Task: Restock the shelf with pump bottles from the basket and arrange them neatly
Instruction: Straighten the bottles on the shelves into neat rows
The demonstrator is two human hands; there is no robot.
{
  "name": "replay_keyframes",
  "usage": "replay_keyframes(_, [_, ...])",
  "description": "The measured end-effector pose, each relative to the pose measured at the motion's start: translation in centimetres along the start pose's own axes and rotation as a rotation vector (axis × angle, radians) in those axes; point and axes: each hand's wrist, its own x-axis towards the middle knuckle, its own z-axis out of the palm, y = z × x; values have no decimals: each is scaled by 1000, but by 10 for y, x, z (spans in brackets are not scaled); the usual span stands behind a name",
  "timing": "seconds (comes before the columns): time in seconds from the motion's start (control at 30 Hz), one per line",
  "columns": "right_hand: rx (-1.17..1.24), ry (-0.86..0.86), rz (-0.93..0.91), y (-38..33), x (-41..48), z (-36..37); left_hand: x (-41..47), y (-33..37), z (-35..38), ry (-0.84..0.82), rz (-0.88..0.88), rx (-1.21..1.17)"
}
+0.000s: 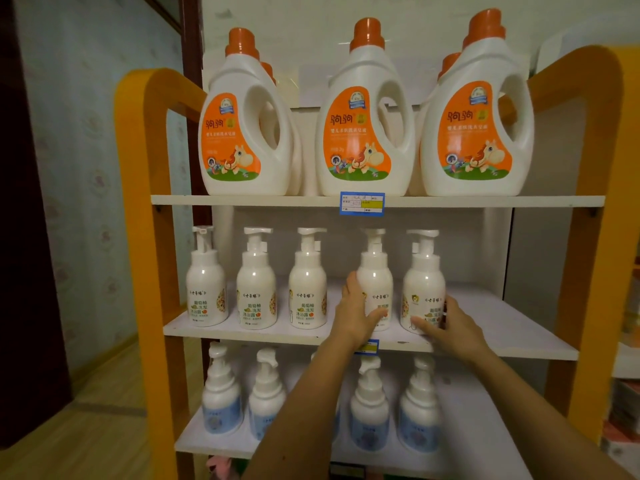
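Several white pump bottles with orange-green labels stand in a row on the middle shelf. My left hand wraps around the fourth pump bottle from the left, thumb behind, fingers across its label. My right hand grips the lower part of the fifth pump bottle, the rightmost one. Both bottles stand upright on the shelf board. To the left stand three more pump bottles, evenly spaced. The basket is not in view.
Large white detergent jugs with orange caps fill the top shelf. Blue-labelled pump bottles line the bottom shelf. Orange side frames bound the rack. The middle shelf is bare to the right of my right hand. A wooden floor lies at the left.
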Motion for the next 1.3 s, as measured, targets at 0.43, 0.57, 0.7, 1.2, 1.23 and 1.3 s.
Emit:
replay_keyframes(0.43, [115, -51, 1, 7, 1, 5, -7, 2, -3, -58, -92, 18])
replay_keyframes(0.57, [37, 156, -92, 0, -21, 15, -36, -2, -16, 27, -44, 126])
replay_keyframes(0.7, [-99, 409, -262, -17, -52, 34, -64, -20, -41, 222, 160, 209])
replay_keyframes(1.2, [10, -151, -351, -36, -89, 186, -139, -180, -109, 346, -287, 299])
replay_keyframes(1.23, [-8, -213, -290, -34, -87, 200, -142, -188, -105, 299, -346, 266])
replay_keyframes(1.3, [-30, -319, -234, -30, -85, 225, -147, -202, -95, 194, -396, 246])
